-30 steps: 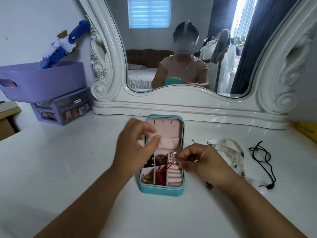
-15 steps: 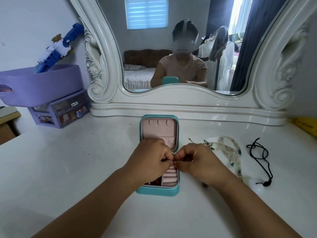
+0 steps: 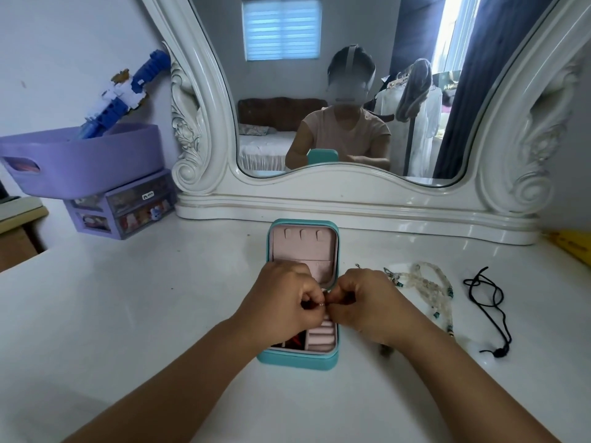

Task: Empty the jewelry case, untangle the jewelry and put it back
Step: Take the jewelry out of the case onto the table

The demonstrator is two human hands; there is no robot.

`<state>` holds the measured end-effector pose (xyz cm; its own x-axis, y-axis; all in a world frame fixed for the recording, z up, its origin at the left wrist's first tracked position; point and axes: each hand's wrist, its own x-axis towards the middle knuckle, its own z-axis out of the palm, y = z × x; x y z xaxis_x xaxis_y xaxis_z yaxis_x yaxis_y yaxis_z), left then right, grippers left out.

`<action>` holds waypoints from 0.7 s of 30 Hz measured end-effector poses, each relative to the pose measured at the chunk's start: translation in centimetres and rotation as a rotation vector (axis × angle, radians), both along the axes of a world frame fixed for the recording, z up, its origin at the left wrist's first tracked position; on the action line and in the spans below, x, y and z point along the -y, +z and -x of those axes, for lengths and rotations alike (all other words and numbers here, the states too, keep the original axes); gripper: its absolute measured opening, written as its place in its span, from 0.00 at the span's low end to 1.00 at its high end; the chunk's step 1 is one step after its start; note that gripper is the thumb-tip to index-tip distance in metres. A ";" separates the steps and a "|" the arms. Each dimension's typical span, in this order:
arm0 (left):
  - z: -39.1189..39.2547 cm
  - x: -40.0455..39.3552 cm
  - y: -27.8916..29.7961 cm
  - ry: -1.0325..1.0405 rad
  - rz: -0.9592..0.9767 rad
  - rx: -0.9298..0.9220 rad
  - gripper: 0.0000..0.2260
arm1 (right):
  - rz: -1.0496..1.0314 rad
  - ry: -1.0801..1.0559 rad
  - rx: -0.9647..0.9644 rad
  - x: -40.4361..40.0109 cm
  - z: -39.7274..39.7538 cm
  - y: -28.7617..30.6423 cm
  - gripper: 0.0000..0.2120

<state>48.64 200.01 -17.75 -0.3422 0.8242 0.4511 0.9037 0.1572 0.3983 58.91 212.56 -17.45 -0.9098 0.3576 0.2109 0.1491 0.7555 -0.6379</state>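
A teal jewelry case (image 3: 299,361) with a pink lining stands open on the white dresser top, its lid upright. My left hand (image 3: 281,306) and my right hand (image 3: 367,306) meet above the case, and both pinch a small silver piece of jewelry (image 3: 322,303) between their fingertips. My hands hide most of the compartments; a red cord (image 3: 295,342) and pink ring rolls (image 3: 321,335) show at the front. A clear beaded necklace (image 3: 428,287) and a black cord necklace (image 3: 492,311) lie on the top to the right.
A large white-framed mirror (image 3: 351,193) stands right behind the case. A purple basket (image 3: 86,161) with a blue toy sits on a small purple drawer unit (image 3: 124,209) at the back left. A yellow object (image 3: 572,246) lies at the far right edge.
My left hand came down from above the case and joined my right hand on the small silver piece. Both hands now work it together over the case.
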 end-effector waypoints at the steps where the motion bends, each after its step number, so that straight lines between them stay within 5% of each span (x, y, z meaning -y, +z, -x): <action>1: 0.1 0.2 -0.2 0.015 -0.034 0.029 0.05 | -0.042 0.017 -0.016 0.0 0.0 -0.1 0.05; 6: 0.2 1.3 -0.1 0.092 -0.186 0.131 0.05 | -0.274 0.110 -0.053 -0.4 0.1 -0.7 0.03; 12: -1.2 1.4 0.9 -0.041 -0.184 0.086 0.10 | -0.123 -0.004 -0.253 -1.2 -2.1 1.9 0.15; 21: -4.7 -2.5 0.4 -0.095 -0.082 -0.129 0.07 | -0.062 -0.125 0.009 -5.4 -8.6 1.2 0.10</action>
